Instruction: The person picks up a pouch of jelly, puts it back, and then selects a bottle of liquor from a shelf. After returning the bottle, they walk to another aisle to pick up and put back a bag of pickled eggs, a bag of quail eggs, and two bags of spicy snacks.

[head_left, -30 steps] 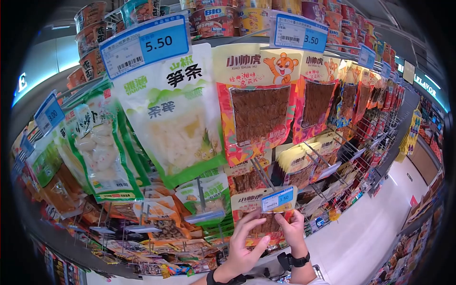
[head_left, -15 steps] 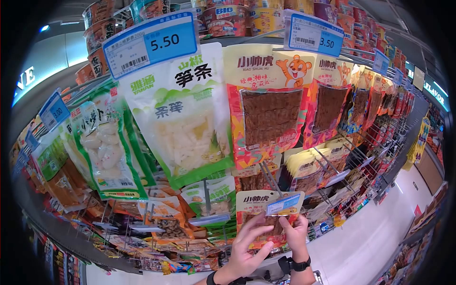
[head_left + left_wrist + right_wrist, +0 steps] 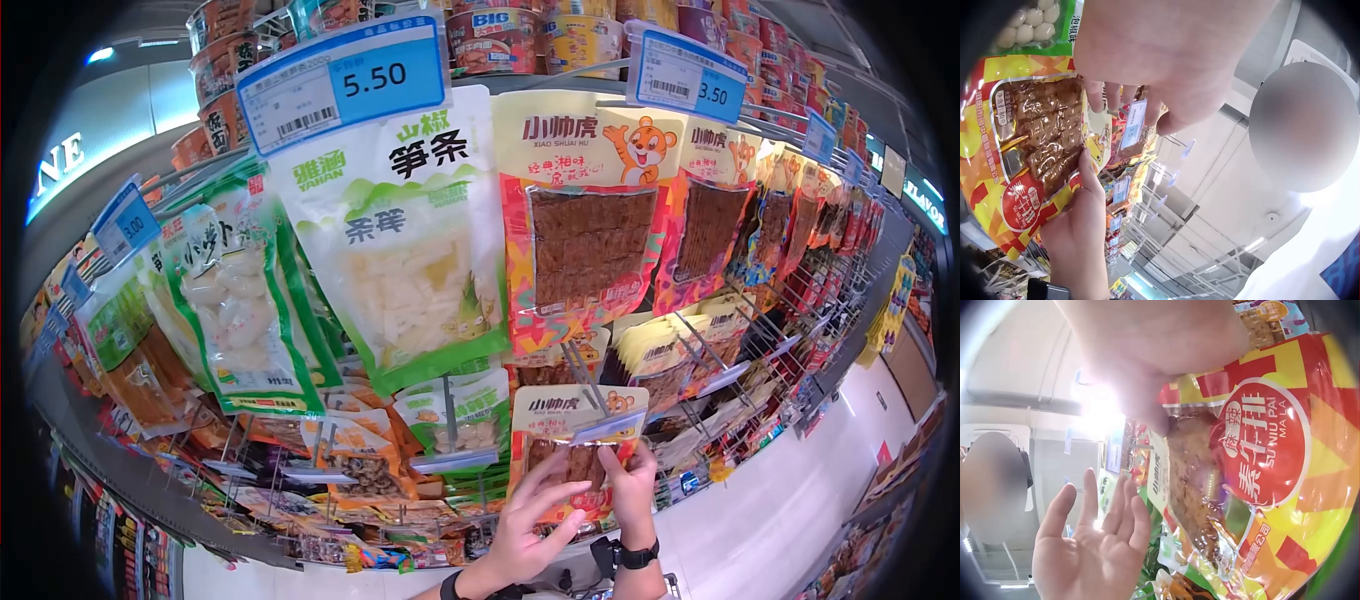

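A red and yellow packet of brown snack strips (image 3: 582, 462) hangs low on the rack, its cream top printed with a tiger. My right hand (image 3: 630, 490) grips its right side, thumb on the front and fingers behind the edge. In the left wrist view the same right hand (image 3: 1079, 231) lies along the packet (image 3: 1035, 137). My left hand (image 3: 535, 530) is at the packet's lower left with fingers extended; the right wrist view shows this left hand (image 3: 1094, 556) spread beside the packet (image 3: 1266, 437). A price tag holder (image 3: 608, 428) slants across the packet's upper part.
Above hang a white and green packet of bamboo shoot strips (image 3: 420, 260) and a larger tiger packet (image 3: 590, 240), below price tags (image 3: 345, 85). Metal hooks (image 3: 690, 325) jut out at right. Instant noodle cups (image 3: 490, 45) line the top. An aisle floor (image 3: 800, 480) runs at lower right.
The shelf has shifted right in the head view. The lower price tag has tipped from facing me to nearly edge-on. My right hand has moved slightly up and right, still holding the packet.
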Demonstrator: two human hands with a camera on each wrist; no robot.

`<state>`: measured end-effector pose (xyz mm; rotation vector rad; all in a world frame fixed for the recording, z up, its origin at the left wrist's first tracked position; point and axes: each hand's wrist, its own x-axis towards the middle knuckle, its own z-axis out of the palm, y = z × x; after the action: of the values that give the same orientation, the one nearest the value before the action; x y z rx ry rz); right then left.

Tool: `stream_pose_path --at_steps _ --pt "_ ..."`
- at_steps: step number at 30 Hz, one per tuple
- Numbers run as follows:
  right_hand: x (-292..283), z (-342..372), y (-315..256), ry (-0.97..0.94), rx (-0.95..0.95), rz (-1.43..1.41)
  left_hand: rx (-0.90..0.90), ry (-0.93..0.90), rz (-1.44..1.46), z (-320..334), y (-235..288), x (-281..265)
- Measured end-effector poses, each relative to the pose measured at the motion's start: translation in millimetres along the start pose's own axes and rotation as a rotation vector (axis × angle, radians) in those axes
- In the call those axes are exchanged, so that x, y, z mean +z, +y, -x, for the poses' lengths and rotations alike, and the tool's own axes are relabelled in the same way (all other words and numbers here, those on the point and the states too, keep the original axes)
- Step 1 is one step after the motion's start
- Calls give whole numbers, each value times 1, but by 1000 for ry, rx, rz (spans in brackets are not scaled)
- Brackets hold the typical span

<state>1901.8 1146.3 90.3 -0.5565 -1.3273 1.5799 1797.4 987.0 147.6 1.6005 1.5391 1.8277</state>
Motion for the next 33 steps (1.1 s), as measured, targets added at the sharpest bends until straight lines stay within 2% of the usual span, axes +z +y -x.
stream_pose_path --at_steps 2,4,6,8,10,12,14,16,18,20,22,25,27,30,31,33 --pt "6 -11 6 11 29 32 -15 9 8 5 -4 -1" --pt "12 -28 20 40 -50 61 -76 10 -1 9 -8 -2" --pt "13 -45 36 40 -50 89 -72 24 -48 12 -8 -6" --pt "25 -61 29 8 18 192 -72 43 -91 16 -8 -10" --pt "30 -67 30 -2 5 274 -131 46 -70 21 -9 -16" --pt "33 -66 41 105 -179 198 -118 27 -134 33 -15 -26" --pt "21 -51 62 207 -164 229 -181 -64 -120 43 -20 -42" --pt "19 -24 58 367 -317 250 -223 -139 -76 49 -21 -59" --pt "19 8 52 442 -363 325 -463 -265 43 57 -25 -77" --pt "19 50 41 492 -371 584 -447 -379 1 67 -38 -94" --pt "6 88 62 559 -340 583 -492 -455 -43 75 -49 -107" --pt "9 150 58 644 -296 728 -424 -641 -37 85 -56 -124" --pt "18 189 57 726 -179 767 -386 -774 -41 97 -61 -133" --pt "27 242 68 839 -163 795 -317 -1015 20 115 -74 -146" --pt "36 260 69 884 -183 773 -246 -1102 120 124 -88 -145" --pt "48 297 67 959 -156 828 -237 -1232 166 132 -85 -144"
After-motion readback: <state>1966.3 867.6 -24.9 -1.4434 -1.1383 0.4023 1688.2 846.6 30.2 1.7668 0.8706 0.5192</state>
